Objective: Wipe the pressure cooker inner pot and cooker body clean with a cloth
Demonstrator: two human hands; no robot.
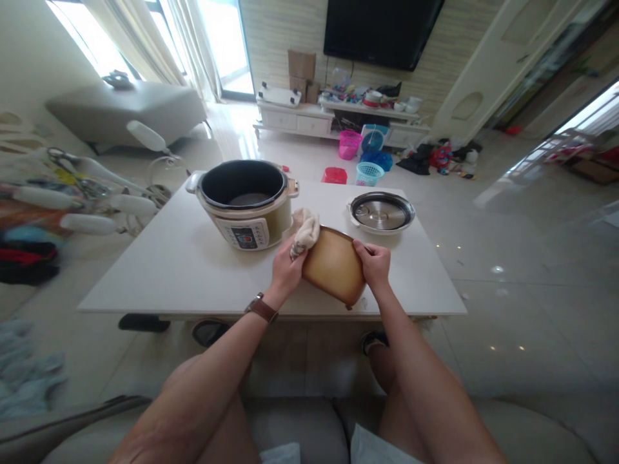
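Observation:
My left hand (287,265) is closed on a crumpled beige cloth (306,227), which lies against the upper left edge of a tan, gold-shaded vessel-like object (334,263). Its exact kind does not show clearly; it has a thin dark rim and is tilted, just above the near part of the table. My right hand (376,265) grips the object's upper right edge with the thumb on top. Left of my hands an electric pressure cooker (249,233) stands without its lid, its dark inside showing. The round cooker lid (382,212) lies underside up at the right.
The white table (159,270) stands before my knees. Beyond it are a pink basket (349,144), a light blue basket (369,173) and a low cabinet (309,121) with clutter. A lamp-like fixture (116,205) with white shades is at the left.

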